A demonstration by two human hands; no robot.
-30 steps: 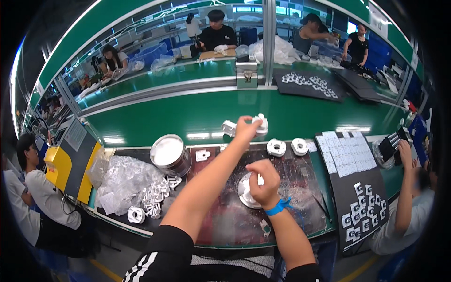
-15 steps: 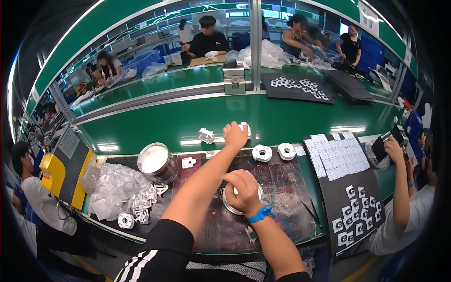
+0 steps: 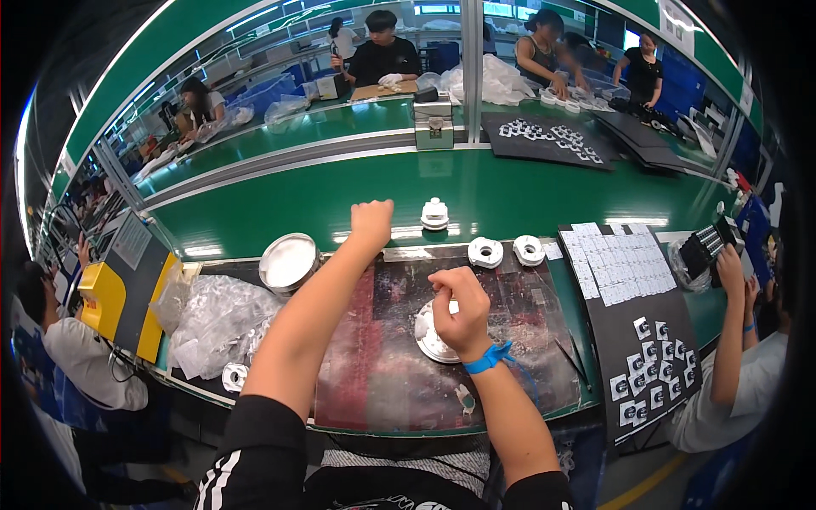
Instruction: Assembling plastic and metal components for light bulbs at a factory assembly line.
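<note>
Over the green bench, my left hand has its fingers curled downward. It covers the spot of a white plastic part, so what it grips is hidden. To its right a white plastic part stands upright on the bench. My right hand, with a blue wristband, is curled closed above a round white piece on the dark work mat. Anything between its fingers cannot be made out. Two white ring-shaped parts lie at the mat's far edge.
Left of my arm are a tub of white material, a clear plastic bag and a yellow-grey machine. Tweezers lie to the right, beside a black board bearing white labels and small parts. Co-workers sit across and at both sides.
My left hand has moved left, off the standing white part and over the other one. My right hand stays above the round piece. The whole view has shifted slightly.
</note>
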